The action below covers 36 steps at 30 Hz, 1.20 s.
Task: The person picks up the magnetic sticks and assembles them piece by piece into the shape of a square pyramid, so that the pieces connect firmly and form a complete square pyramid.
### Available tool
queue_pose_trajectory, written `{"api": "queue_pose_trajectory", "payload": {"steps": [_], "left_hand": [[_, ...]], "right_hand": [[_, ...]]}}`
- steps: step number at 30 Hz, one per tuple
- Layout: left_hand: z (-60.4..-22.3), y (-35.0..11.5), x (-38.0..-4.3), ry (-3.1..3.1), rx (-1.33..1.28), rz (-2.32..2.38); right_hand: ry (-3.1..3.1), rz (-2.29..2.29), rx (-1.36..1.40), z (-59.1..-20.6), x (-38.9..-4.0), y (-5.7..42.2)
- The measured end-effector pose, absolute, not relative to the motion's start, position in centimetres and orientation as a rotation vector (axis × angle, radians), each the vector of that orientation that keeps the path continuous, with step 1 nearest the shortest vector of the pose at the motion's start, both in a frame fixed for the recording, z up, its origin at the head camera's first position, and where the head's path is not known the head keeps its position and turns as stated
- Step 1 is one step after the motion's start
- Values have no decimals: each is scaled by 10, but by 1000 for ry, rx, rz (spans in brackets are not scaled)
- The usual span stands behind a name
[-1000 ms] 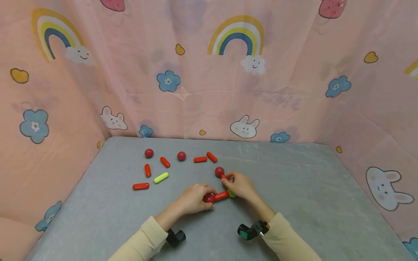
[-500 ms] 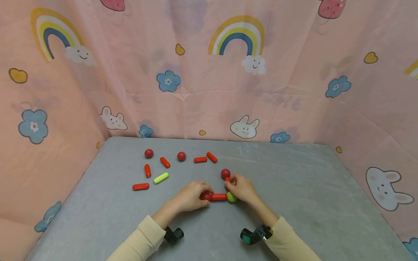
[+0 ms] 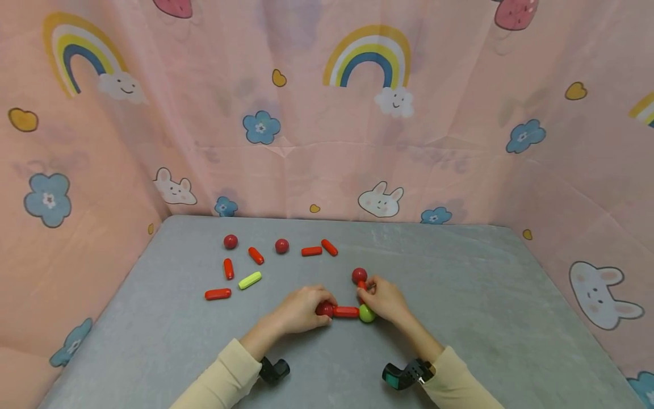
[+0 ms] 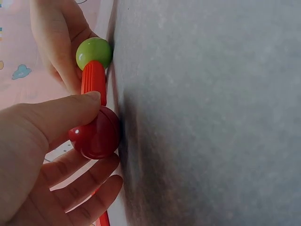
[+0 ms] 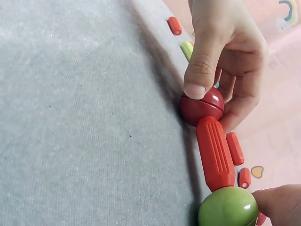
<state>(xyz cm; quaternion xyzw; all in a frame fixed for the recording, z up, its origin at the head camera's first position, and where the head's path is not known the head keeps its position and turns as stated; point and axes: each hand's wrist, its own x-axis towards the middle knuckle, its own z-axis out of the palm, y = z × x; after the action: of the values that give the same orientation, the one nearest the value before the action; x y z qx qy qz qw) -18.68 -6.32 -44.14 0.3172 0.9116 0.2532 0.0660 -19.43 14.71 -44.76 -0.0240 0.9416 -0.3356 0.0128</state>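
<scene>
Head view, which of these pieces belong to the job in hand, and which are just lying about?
In the job, it seems:
near red ball, held by the left hand
first red stick
green ball
second red stick, pinched by the right hand
far red ball

Lying about, perhaps spares:
two loose red balls
five loose red sticks
yellow-green stick

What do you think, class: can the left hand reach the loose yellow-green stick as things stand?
Probably yes: the yellow-green stick lies ahead and left of the left hand, with nothing standing between. That hand grips a red ball, though, so may need to release it first.
</scene>
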Motion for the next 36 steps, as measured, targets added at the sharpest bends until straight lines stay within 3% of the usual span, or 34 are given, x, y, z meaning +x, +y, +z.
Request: {"api": "queue_pose_trajectory", "payload": {"steps": [13,27,36], "left_hand": [[-437,-67,-194,2696,999,852],[-418,-69,-243,2761,943,955],[-412,-62,-268,2866,734,940]], "right_hand": [[2928,-1054,-72,-447,-194,148],[2916,-1062,-67,-450,-195,149],[2917,-1063,-75,-449,-193,149]]}}
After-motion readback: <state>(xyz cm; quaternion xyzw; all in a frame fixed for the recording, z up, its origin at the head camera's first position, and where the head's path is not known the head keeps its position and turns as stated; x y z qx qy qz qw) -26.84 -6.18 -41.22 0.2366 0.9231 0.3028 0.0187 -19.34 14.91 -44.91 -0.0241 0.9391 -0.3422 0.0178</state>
